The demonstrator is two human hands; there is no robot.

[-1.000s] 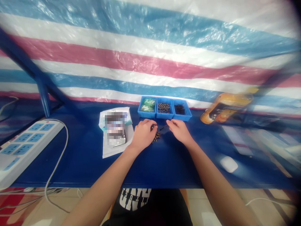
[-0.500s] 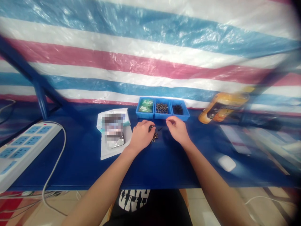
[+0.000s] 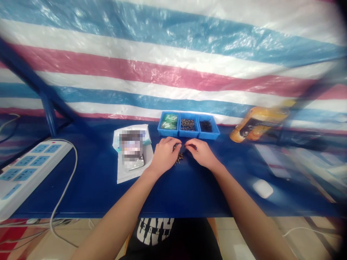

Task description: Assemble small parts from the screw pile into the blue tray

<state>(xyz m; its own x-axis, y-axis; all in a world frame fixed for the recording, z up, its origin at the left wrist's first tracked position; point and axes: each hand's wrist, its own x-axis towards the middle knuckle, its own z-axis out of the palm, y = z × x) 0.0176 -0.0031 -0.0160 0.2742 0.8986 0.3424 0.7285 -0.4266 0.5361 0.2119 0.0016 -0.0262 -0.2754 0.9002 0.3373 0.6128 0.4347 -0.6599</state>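
My left hand [image 3: 166,154] has its fingers curled and the thumb drawn in, with small dark parts just showing between thumb and fingers. Facing it a short way to the right, my right hand [image 3: 202,153] pinches thumb and forefinger together; whatever lies in the pinch is too small to make out. Beneath the left thumb, a small heap of brass-coloured metal pieces [image 3: 179,157] rests on the blue table. Just behind the hands stand three joined blue bins: the left with green-and-white packets [image 3: 169,122], the middle with similar brass-coloured pieces [image 3: 187,124], the right with black screws [image 3: 206,126].
A phone [image 3: 137,163] lies on a white plastic bag [image 3: 125,177] to the left, near a power strip [image 3: 29,162] and its cable. Rightward are an orange drink bottle [image 3: 245,128] on its side and a white rounded case [image 3: 262,189]. A striped sheet [image 3: 173,68] hangs behind.
My right hand has moved left and slightly toward me, closer to my left hand. The dark screw seen between the hands earlier no longer shows clearly. The left hand stays nearly in place.
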